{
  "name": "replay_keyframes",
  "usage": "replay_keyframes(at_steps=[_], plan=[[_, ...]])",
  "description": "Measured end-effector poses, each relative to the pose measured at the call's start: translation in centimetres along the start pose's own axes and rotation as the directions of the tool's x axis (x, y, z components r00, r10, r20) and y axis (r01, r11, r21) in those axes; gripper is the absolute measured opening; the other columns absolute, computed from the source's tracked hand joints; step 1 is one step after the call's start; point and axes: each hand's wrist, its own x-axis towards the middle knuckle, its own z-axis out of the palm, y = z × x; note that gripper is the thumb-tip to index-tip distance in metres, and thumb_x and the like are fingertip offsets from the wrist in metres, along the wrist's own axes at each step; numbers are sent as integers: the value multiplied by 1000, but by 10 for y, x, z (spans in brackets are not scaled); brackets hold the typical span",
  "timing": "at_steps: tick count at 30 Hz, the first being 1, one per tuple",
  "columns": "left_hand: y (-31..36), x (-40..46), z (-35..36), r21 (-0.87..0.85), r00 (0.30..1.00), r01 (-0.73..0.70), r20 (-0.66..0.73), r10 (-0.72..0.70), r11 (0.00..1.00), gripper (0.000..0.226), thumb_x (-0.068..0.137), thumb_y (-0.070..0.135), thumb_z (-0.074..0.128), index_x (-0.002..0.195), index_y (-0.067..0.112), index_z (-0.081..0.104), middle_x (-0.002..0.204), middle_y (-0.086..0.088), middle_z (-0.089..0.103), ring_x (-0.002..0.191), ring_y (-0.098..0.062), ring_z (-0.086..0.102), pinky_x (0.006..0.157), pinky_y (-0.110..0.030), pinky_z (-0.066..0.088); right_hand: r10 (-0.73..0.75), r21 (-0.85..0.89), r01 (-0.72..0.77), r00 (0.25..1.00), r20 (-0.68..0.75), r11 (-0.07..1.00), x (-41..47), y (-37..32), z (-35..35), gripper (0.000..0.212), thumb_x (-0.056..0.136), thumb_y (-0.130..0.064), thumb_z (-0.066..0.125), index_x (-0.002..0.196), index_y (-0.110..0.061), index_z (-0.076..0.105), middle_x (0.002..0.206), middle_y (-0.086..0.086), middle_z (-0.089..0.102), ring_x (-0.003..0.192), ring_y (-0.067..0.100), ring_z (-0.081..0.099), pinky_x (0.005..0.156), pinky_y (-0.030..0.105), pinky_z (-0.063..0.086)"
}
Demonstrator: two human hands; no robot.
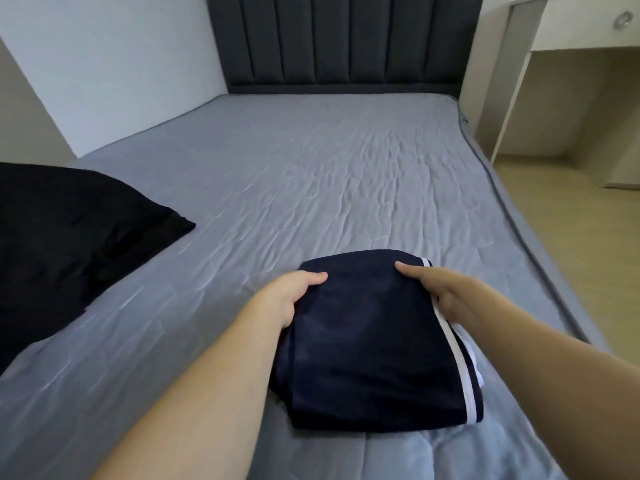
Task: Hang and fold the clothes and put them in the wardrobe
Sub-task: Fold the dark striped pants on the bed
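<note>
A folded navy garment (374, 344) lies on the near part of the bed (311, 174), toward its right side, resting on the grey-blue sheet. Folded into a thick rectangle, its long axis runs from the person toward the headboard (343, 39), tilted a little so the far end leans left. The far end is a rounded fold; the near end sits square just short of the bottom of the view. A white stripe (453, 355) runs along the garment's right edge from the far corner to the near one, with a bit of white cloth showing beside it.

The left hand (294, 292) grips the garment's far left edge: the thumb lies on top of the cloth and the fingers are tucked beneath, hidden from sight. The right hand (446, 289) holds the far right edge in the same way, thumb stretched across the top toward the far corner, the fingers curled down by the white stripe and mostly hidden. Both forearms reach in from the bottom of the view, one on each side of the garment.

A black cloth (69, 237) lies spread at the left side of the bed, well apart from the garment. A white desk (571, 29) with a round drawer knob stands beside the bed at the upper right, over a pale wood floor (571, 237).
</note>
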Motion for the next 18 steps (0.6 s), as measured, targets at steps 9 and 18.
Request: replay_keyframes(at_steps=[9, 18], plan=[[154, -193, -122, -143, 970, -140, -220, 107, 980, 30, 85, 26, 75, 111, 12, 68, 96, -8, 76, 87, -28, 73, 83, -42, 58, -56, 81, 37, 970, 238, 996, -165, -177, 106, 45, 80, -39, 74, 113, -8, 68, 106, 11, 73, 95, 26, 71, 79, 38, 55], [361, -581, -360, -188, 782, -461, -548, 297, 867, 41, 76, 38, 78, 112, 22, 68, 98, 0, 76, 87, -18, 74, 66, -29, 58, -309, 6, 352, 814, 492, 936, -489, -425, 371, 45, 81, -44, 73, 114, -14, 67, 103, 5, 74, 92, 22, 72, 69, 33, 58]])
